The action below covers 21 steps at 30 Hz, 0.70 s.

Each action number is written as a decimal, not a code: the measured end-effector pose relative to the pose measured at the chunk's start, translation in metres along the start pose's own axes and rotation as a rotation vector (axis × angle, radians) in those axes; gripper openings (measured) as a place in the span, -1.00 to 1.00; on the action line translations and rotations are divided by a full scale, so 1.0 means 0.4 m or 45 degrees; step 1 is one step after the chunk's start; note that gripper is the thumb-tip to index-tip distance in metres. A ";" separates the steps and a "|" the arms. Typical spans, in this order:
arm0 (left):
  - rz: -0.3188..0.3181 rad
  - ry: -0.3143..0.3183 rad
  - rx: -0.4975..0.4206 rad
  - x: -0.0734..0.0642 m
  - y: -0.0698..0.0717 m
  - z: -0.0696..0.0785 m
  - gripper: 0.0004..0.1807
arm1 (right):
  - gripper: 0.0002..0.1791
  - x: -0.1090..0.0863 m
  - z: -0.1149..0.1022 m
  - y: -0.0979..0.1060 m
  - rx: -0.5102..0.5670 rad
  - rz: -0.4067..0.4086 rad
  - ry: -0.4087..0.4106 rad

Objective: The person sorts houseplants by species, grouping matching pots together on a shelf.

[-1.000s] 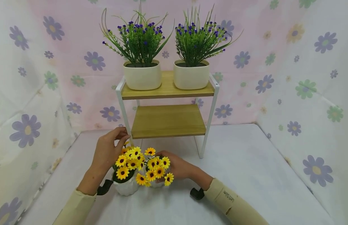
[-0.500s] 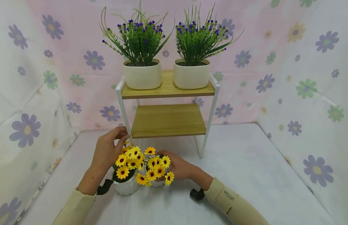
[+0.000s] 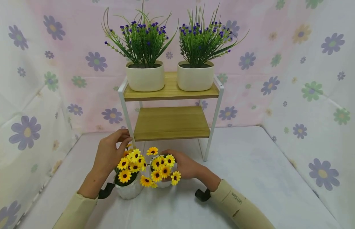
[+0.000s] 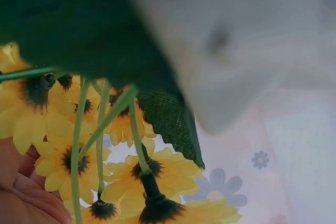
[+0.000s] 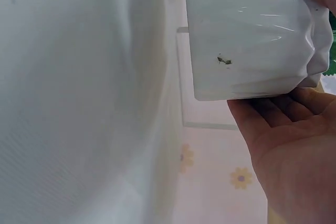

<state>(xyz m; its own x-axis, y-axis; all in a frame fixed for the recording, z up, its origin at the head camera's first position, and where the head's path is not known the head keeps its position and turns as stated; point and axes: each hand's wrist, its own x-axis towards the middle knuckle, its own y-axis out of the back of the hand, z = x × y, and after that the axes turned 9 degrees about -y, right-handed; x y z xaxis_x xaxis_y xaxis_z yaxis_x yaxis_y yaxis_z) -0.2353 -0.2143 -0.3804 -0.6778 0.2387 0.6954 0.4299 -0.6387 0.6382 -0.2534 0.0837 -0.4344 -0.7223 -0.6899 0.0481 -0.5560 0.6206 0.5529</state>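
My right hand (image 3: 186,163) grips a white ribbed pot (image 5: 252,40) with yellow daisy-like flowers (image 3: 161,167), fingers on one side and thumb on the other. In the right wrist view a narrow gap shows between its base and the white cloth. Beside it, on the left, stands a second white pot (image 3: 128,190) with similar yellow flowers (image 3: 128,168). Behind that pot, my left hand (image 3: 108,154) pinches the front left leg of a two-tier shelf (image 3: 171,124) between thumb and fingers. Yellow blooms and a green leaf (image 4: 168,124) cover much of the left wrist view.
Two cream planters, the left planter (image 3: 145,78) and the right planter (image 3: 195,78), stand on the shelf's upper board with purple flowers. The lower wooden board sits above the white cloth (image 3: 266,178). Flower-printed sheets (image 3: 246,105) enclose the back and sides.
My right hand has moved the held flower pot slightly right and up, away from the other pot. My left hand stays at the shelf leg.
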 end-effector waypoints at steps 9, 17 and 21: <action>-0.004 0.005 0.001 -0.001 -0.001 -0.001 -0.76 | -0.11 -0.012 -0.023 0.034 0.049 0.021 0.086; -0.015 0.021 0.009 0.000 -0.002 0.000 -0.76 | -0.11 -0.024 -0.046 0.060 0.026 0.035 0.110; -0.023 0.032 0.013 0.002 -0.002 0.001 -0.75 | -0.12 -0.030 -0.056 0.070 0.053 0.046 0.149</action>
<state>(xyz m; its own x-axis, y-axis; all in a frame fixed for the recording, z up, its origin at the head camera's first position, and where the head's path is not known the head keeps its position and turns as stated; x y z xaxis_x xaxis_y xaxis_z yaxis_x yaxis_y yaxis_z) -0.2360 -0.2133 -0.3802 -0.7003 0.2316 0.6752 0.4232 -0.6271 0.6540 -0.2514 0.1011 -0.4009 -0.6904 -0.7042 0.1656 -0.5488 0.6589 0.5144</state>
